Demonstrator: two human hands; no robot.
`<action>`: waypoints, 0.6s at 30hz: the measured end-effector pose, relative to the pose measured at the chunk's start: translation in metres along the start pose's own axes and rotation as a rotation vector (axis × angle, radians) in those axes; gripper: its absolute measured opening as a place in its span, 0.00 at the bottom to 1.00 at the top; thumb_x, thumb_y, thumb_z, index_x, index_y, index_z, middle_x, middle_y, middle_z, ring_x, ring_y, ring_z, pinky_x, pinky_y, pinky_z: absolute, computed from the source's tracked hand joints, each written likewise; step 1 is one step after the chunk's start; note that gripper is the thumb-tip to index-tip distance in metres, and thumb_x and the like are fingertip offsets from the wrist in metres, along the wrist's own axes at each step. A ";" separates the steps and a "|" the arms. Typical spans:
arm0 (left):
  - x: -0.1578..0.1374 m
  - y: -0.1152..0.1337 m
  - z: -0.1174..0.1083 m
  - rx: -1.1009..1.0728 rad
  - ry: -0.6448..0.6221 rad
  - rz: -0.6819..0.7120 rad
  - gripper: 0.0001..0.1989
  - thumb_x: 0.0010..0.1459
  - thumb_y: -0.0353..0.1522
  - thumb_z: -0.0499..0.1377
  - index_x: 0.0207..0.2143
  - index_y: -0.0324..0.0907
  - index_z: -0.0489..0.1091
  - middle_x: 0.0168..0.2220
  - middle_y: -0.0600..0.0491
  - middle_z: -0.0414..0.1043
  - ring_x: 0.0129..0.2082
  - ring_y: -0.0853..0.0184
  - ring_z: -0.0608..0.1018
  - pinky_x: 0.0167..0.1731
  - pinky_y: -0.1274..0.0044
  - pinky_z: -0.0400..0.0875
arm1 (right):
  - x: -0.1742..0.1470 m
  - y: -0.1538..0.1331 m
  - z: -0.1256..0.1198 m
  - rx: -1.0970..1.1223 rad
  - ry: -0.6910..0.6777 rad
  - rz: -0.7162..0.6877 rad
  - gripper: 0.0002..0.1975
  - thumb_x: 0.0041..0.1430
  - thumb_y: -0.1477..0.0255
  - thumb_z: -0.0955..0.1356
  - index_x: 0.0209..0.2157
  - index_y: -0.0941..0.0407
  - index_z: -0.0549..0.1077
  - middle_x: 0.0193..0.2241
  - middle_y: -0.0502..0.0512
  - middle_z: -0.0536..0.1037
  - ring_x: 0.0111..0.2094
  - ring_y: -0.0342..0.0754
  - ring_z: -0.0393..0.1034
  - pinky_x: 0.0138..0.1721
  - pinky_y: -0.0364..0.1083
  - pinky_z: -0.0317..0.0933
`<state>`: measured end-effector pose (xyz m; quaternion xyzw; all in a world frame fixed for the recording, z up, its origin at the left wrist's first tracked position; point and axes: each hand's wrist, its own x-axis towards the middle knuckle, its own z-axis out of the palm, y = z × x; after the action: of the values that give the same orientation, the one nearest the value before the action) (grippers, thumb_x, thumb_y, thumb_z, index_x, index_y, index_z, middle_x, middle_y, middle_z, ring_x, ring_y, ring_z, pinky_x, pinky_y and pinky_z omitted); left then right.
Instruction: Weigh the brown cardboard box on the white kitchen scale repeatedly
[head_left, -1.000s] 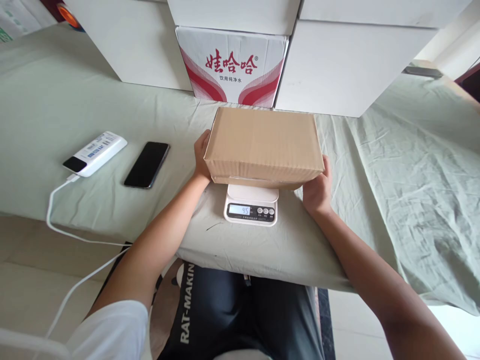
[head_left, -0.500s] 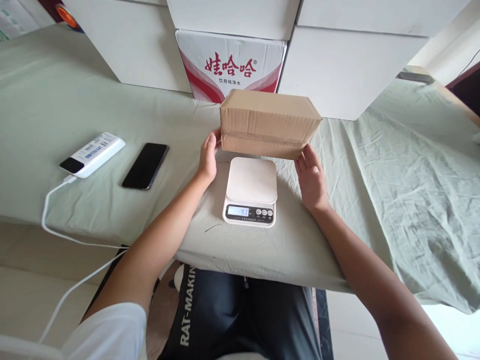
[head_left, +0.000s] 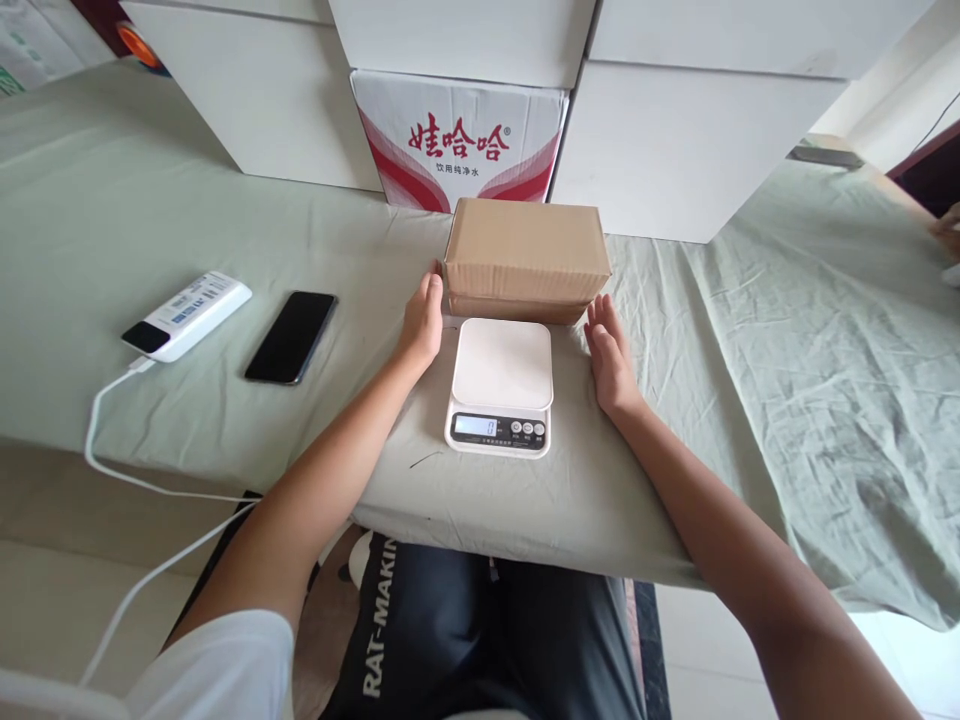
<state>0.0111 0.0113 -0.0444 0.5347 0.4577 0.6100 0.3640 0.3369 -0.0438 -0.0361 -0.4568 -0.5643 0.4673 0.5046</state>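
A brown cardboard box [head_left: 529, 240] sits level on the cloth just behind a white kitchen scale [head_left: 502, 365]. The scale's pan is bare and its display reads 0. At the box's left side is my left hand [head_left: 424, 315], fingers straight, with the fingertips partly hidden behind the box edge. My right hand [head_left: 611, 355] lies by the lower right corner, palm inward and fingers stretched out. Both hands are close against the box's sides without wrapping round it; whether the fingertips still touch it is hard to tell.
To the left lie a black phone [head_left: 291, 337] and a white power bank [head_left: 187, 315] with a white cable [head_left: 94, 420] running off the table edge. White boxes and a red-and-white printed carton [head_left: 461, 140] stand stacked behind. Green cloth [head_left: 757, 400] covers the table.
The cardboard box has come down from a tilted, raised hold to level on the cloth behind the scale. My right hand moved slightly left. The display went from 41 to 0.
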 end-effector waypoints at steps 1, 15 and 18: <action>0.000 0.002 0.001 -0.004 -0.007 -0.014 0.49 0.62 0.73 0.53 0.67 0.48 0.77 0.77 0.44 0.70 0.83 0.48 0.61 0.83 0.58 0.55 | 0.000 -0.002 0.000 0.004 -0.003 -0.004 0.49 0.65 0.34 0.67 0.82 0.31 0.51 0.85 0.35 0.46 0.87 0.56 0.37 0.88 0.64 0.35; -0.015 0.064 0.002 -0.189 0.367 0.246 0.31 0.65 0.60 0.65 0.25 0.46 0.64 0.28 0.53 0.65 0.37 0.62 0.79 0.43 0.71 0.80 | -0.023 -0.056 0.017 0.134 0.245 -0.338 0.21 0.63 0.43 0.73 0.38 0.46 0.71 0.39 0.52 0.73 0.49 0.56 0.76 0.56 0.57 0.76; -0.023 0.079 0.006 -0.228 0.328 0.146 0.30 0.73 0.40 0.64 0.21 0.45 0.54 0.23 0.57 0.51 0.26 0.68 0.64 0.29 0.77 0.69 | -0.030 -0.058 0.021 0.114 0.258 -0.304 0.25 0.62 0.44 0.73 0.32 0.48 0.65 0.32 0.50 0.64 0.37 0.51 0.67 0.43 0.53 0.73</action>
<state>0.0247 -0.0338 0.0232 0.4155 0.3990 0.7613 0.2977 0.3161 -0.0833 0.0154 -0.3929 -0.5301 0.3547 0.6624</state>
